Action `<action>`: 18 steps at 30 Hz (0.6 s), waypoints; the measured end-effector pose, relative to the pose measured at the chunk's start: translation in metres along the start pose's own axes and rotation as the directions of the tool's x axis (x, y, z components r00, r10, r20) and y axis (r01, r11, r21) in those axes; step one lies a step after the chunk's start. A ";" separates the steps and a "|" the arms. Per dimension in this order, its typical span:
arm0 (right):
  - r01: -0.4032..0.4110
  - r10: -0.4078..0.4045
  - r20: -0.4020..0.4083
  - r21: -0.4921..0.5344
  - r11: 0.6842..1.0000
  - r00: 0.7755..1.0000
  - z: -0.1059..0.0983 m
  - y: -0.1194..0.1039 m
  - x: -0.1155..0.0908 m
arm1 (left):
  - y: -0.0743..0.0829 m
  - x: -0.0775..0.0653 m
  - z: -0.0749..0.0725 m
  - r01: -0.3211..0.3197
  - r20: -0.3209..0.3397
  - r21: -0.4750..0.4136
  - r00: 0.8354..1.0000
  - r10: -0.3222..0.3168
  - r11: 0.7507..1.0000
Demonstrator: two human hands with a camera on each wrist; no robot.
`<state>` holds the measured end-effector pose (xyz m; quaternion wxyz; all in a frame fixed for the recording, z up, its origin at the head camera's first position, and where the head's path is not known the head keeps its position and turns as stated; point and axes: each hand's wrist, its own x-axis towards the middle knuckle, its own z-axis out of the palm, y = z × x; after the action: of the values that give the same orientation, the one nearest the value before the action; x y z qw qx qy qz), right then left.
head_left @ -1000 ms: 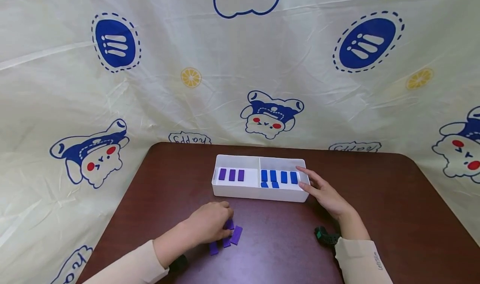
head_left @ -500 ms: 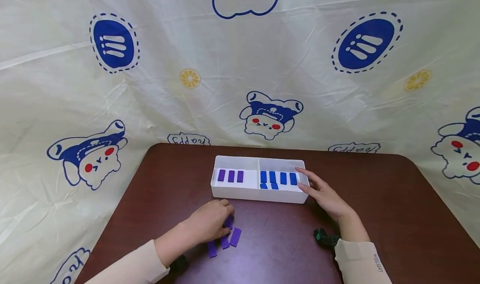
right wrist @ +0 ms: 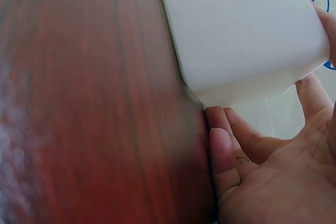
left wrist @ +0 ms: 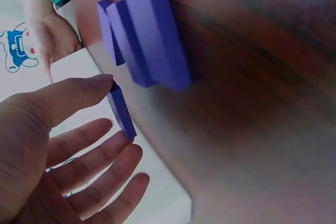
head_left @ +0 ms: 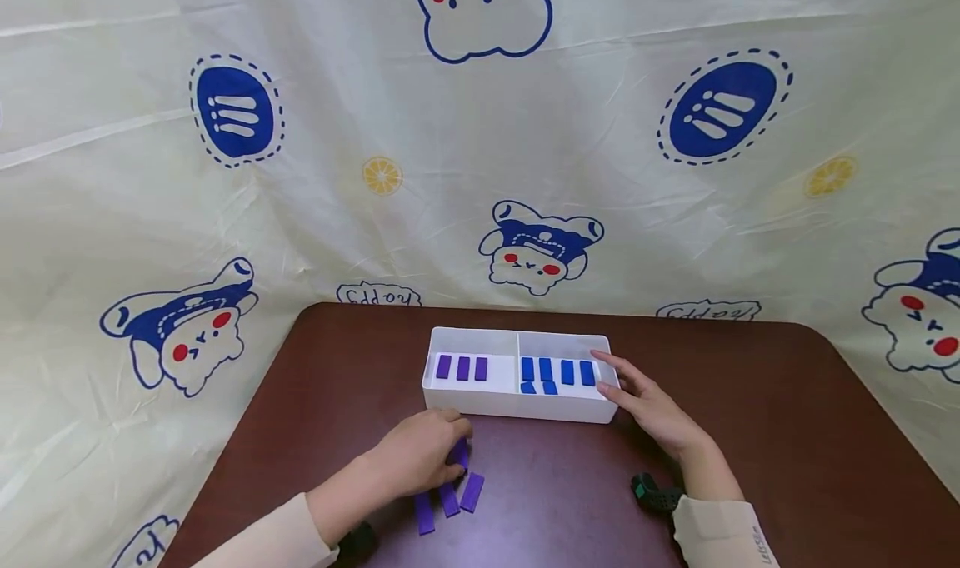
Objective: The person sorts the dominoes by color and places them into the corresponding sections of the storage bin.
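Observation:
My left hand (head_left: 420, 455) pinches a purple tile (left wrist: 122, 111) between thumb and fingertip, just in front of the white two-compartment box (head_left: 510, 404). Close under this hand, several loose purple tiles (head_left: 472, 493) lie on the table, partly covered by it in the head view. At the box's right end, my right hand (head_left: 663, 418) holds the wall, with thumb and index finger over the rim and other fingers against the outside. Three purple tiles (head_left: 463, 369) lie in a row in the left compartment. In the right compartment are several blue tiles (head_left: 567, 373).
The box stands near the back of the dark brown table (head_left: 570, 501). A divider (head_left: 518, 360) splits it in two. Behind hangs a pale printed curtain (head_left: 450, 243). A dark wrist strap (head_left: 656, 495) is on the right wrist.
The head view has tilted up a little, so everything sits lower in it. Both hands keep nearly the same places by the box and the loose tiles.

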<state>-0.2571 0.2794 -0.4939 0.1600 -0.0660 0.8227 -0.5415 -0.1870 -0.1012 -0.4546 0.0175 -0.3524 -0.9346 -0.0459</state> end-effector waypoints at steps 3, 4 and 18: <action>-0.002 0.002 -0.005 0.006 1.000 1.000 0.000 0.000 -0.001 | 0.002 0.001 -0.004 0.011 0.006 0.005 1.000 -0.011 1.000; 0.001 -0.001 -0.004 0.006 1.000 1.000 0.000 0.000 -0.001 | 0.003 0.002 -0.006 0.014 0.007 0.008 1.000 -0.014 1.000; 0.009 -0.009 -0.005 -0.008 1.000 1.000 0.000 0.000 -0.001 | -0.002 0.019 -0.033 0.025 0.003 0.004 1.000 -0.025 1.000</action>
<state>-0.2563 0.2793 -0.4935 0.1551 -0.0691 0.8249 -0.5392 -0.2026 -0.0932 -0.4203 0.0165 -0.3407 -0.9390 -0.0436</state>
